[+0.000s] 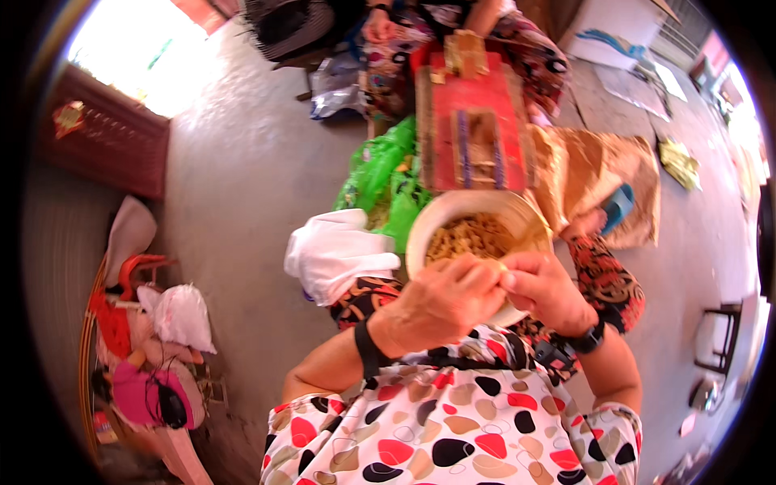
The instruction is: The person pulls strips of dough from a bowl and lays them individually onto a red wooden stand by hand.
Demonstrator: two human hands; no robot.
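Both my hands meet over a white round tub (419,233) held between my knees. My left hand (445,291) and my right hand (545,288) pinch a small pale yellowish piece (502,267) between their fingertips. It is mostly hidden by the fingers, so I cannot tell what it is. Many small brown pieces (467,236) lie inside the tub. Just beyond the tub's far rim is a red low table (445,91), bearing a small wooden frame (482,142) with purple strips along its sides.
Another person's hand (379,27) rests beyond the table, near a stack of yellowish blocks (467,53). Left of the table lies a green plastic bag (382,160); a white cloth (339,251) drapes over my knee. Brown sheeting (636,182) and a blue slipper (619,206) are at right.
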